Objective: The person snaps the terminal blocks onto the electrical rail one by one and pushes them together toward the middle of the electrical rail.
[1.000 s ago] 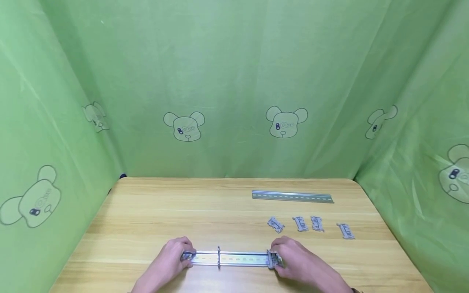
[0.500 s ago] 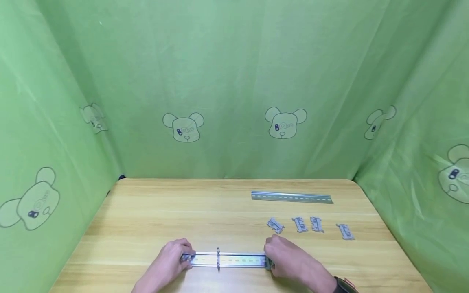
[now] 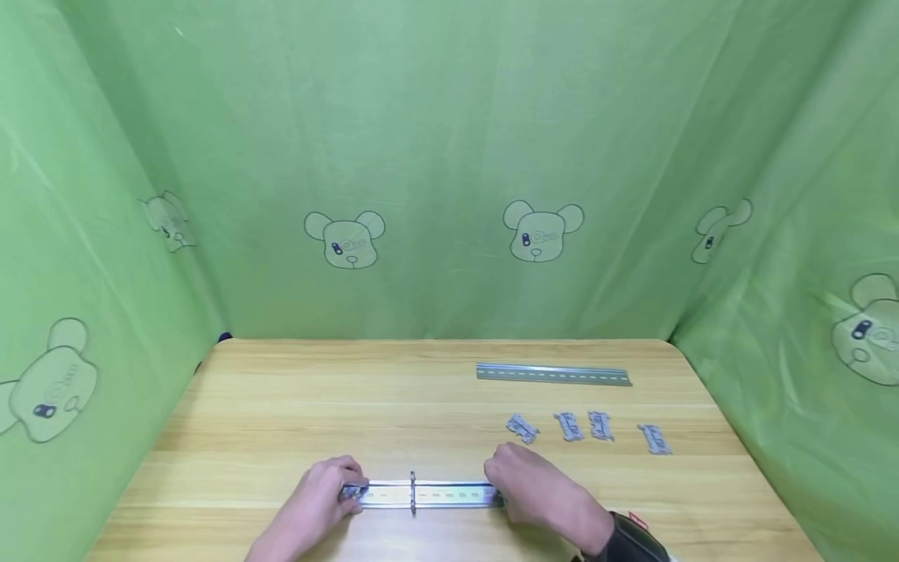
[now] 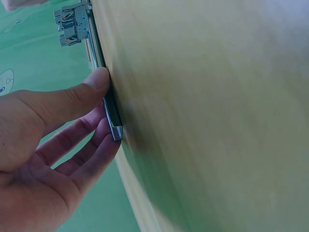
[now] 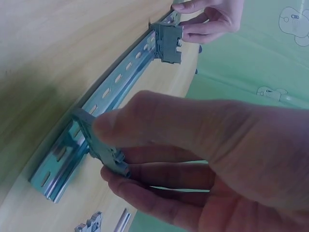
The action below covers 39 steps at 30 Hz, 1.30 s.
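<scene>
Head view: we see the rail (image 3: 460, 495), slotted and metallic, lying crosswise at the lower centre of the frame on the table (image 3: 316, 390). The left hand (image 3: 323, 499) grips its left end; the right hand (image 3: 527, 488), a black band (image 3: 628, 542) at its wrist, is at the right end, its fingertips largely hidden from us here. The first block (image 3: 413, 493), seen edge-on, straddles the rail between the hands. Right of centre we note four loose blocks (image 3: 600, 425) and, above them, a spare rail (image 3: 553, 374). A green curtain (image 3: 421, 117) printed with bear heads fills the upper frame.

Left wrist view: we see thumb and fingers closed to the rail's thickness, thumb on one side and fingers on the other, near the end at the centre left. The first block projects from the rail at the upper left.

Right wrist view: the rail runs from lower left to upper right. We find the second block (image 5: 99, 140) pinched between the thumb and curled fingers, set across the rail near its lower-left end; whether it is latched we cannot tell. The first block and the left hand appear at the upper right.
</scene>
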Tool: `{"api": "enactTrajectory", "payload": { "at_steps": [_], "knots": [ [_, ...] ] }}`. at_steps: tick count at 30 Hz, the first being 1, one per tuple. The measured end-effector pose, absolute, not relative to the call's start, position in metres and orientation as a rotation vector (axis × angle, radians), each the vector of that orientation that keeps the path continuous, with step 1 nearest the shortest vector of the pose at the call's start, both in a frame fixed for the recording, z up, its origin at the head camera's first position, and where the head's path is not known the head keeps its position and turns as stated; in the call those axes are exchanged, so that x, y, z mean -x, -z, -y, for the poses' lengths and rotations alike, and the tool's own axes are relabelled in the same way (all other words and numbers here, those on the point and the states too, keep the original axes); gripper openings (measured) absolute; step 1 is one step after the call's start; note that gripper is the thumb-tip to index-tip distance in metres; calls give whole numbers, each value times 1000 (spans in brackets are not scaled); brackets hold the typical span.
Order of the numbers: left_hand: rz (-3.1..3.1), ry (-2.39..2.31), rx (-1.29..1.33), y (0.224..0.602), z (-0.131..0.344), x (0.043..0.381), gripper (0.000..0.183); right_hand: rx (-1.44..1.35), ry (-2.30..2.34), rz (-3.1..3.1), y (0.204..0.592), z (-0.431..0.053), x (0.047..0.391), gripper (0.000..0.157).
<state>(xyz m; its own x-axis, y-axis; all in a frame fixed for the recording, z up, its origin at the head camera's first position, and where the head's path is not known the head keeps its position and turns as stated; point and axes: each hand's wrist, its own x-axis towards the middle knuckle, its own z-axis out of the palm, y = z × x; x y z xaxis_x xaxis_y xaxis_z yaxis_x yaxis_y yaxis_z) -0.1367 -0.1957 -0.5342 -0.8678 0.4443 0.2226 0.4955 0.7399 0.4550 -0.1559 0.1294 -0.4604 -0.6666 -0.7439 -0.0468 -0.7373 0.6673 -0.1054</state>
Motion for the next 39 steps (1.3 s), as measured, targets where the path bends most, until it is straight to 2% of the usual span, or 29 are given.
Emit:
{"api": "enactTrajectory", "payload": {
  "at_steps": [10,18,39],
  "knots": [
    [2859,739,788,530,196,135,25,1257,20,-2781,470,-120,159,29],
    [2852,751,782,532,197,134,25,1263,216,-2747,467,-116,158,25],
    [2845,742,777,535,196,140,23,1307,69,-2750,463,-64,159,21]
  ]
}}
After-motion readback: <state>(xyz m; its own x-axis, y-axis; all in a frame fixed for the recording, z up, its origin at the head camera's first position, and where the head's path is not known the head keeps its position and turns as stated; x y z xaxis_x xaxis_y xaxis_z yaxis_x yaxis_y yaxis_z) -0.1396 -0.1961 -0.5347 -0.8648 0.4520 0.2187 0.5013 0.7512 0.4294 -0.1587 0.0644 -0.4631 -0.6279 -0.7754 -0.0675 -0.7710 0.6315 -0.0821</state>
